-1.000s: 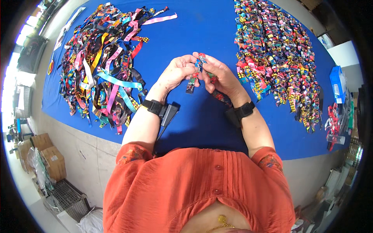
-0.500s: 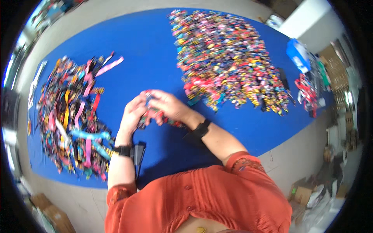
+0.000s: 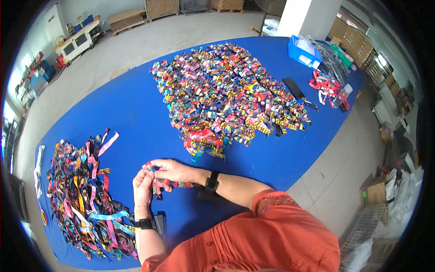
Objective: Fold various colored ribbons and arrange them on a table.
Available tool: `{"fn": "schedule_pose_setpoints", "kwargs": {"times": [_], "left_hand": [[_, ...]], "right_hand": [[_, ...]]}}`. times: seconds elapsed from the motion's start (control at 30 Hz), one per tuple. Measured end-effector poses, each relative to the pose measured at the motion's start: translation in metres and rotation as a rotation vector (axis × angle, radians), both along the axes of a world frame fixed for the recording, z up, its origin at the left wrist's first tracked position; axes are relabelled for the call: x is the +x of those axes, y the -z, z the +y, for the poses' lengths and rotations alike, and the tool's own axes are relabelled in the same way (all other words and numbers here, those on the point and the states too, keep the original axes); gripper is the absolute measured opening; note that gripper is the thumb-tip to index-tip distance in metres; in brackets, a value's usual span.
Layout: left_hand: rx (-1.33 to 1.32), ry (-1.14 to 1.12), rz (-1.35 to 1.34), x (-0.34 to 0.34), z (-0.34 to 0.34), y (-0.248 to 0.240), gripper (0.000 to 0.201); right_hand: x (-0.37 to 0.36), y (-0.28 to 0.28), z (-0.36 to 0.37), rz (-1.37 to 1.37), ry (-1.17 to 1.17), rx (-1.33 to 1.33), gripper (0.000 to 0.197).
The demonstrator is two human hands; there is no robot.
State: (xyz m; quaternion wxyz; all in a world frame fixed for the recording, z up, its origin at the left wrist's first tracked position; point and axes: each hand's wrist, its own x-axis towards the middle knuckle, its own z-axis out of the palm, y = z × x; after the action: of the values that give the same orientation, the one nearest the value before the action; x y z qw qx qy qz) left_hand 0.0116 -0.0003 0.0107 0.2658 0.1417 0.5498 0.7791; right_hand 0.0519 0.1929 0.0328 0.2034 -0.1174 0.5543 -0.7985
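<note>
Above the blue table, both of my hands are closed on one red-and-green patterned fabric strap point(image 3: 183, 184). My left hand point(image 3: 142, 185) pinches its bunched end. My right hand point(image 3: 174, 172) meets it from the right with thumb and finger pressed to the same end, while the rest of the strap trails beneath my right palm toward the wrist. What lies between the fingertips is mostly hidden. Left of my hands spreads a loose heap of colourful flat straps point(image 3: 86, 195). Beyond them lies a broad layout of small bundled straps point(image 3: 222, 90) in many colours.
A blue bin point(image 3: 303, 53) stands at the table's far right, with red straps point(image 3: 326, 85) nearby. A black flat object point(image 3: 293, 88) lies beside the bundles. Near my left wrist is a dark grey object point(image 3: 160, 222). Cardboard boxes point(image 3: 376, 188) sit on the floor at right.
My view has tilted up, so the table and hands sit lower in the picture. My fingers have drawn closer together on the strap's end, which stays in both hands.
</note>
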Motion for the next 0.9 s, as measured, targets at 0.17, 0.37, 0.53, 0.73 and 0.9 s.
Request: {"fn": "schedule_pose_setpoints", "kwargs": {"times": [0.17,0.37,0.53,0.73,0.9], "left_hand": [[0.003,-0.104,-0.036,0.005,-0.001,-0.002,0.012],[-0.008,-0.132,0.014,0.003,-0.002,0.0,0.012],[-0.029,-0.178,0.051,0.004,-0.001,-0.001,0.013],[-0.086,-0.09,0.126,0.011,0.004,-0.01,0.015],[-0.142,0.0,0.155,0.014,0.011,-0.014,0.018]], "right_hand": [[0.003,0.004,0.0,-0.02,-0.039,-0.044,0.049],[0.001,0.005,0.001,-0.031,-0.017,-0.1,0.05],[0.003,-0.002,-0.001,-0.155,0.128,-0.151,0.033],[-0.003,0.013,-0.007,-0.068,0.221,-0.09,0.037],[-0.008,0.026,-0.006,0.049,0.245,0.051,0.026]]}}
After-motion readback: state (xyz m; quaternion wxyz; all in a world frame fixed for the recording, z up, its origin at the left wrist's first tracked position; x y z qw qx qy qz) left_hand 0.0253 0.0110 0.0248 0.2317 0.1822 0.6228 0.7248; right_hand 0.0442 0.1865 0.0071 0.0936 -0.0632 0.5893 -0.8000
